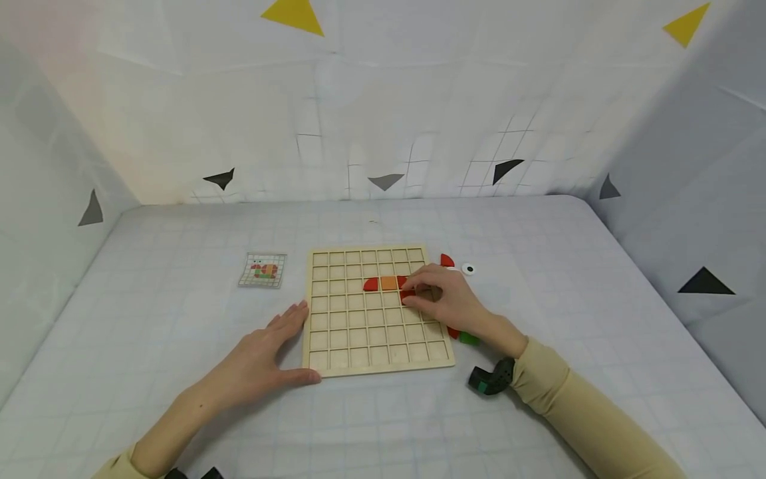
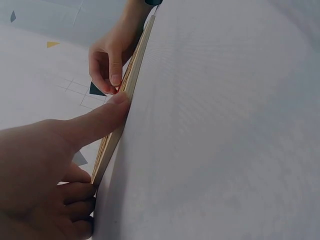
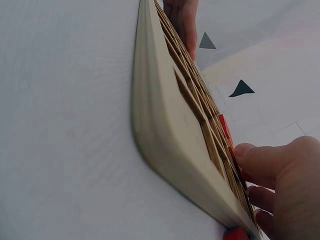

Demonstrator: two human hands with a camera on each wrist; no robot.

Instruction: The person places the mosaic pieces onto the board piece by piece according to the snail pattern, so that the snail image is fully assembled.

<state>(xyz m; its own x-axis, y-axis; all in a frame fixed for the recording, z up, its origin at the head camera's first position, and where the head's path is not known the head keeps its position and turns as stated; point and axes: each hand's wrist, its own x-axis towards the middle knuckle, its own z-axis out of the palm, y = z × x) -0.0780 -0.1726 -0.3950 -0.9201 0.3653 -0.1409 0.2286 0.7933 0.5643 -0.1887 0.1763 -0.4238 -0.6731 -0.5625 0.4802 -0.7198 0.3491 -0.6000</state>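
Note:
A square wooden grid board [image 1: 359, 339] lies on the table. In one row of it sit a red quarter-circle tile [image 1: 371, 285], an orange square tile [image 1: 389, 283] and a red tile [image 1: 402, 282] partly covered by fingers. Just below that row, my right hand [image 1: 445, 296] pinches another red tile [image 1: 407, 297] between thumb and fingers, low over the grid; its outline is partly hidden. My left hand [image 1: 257, 359] rests spread at the board's near left corner, its fingertips along the left edge and its thumb [image 2: 102, 120] against the near edge.
A small pattern card [image 1: 263, 270] lies left of the board. Beyond the right edge are a red quarter-circle piece [image 1: 447, 260], a white eye disc [image 1: 469, 269], a green piece [image 1: 469, 338] and a red piece [image 1: 453, 332]. A black device [image 1: 492, 378] sits at the right wrist.

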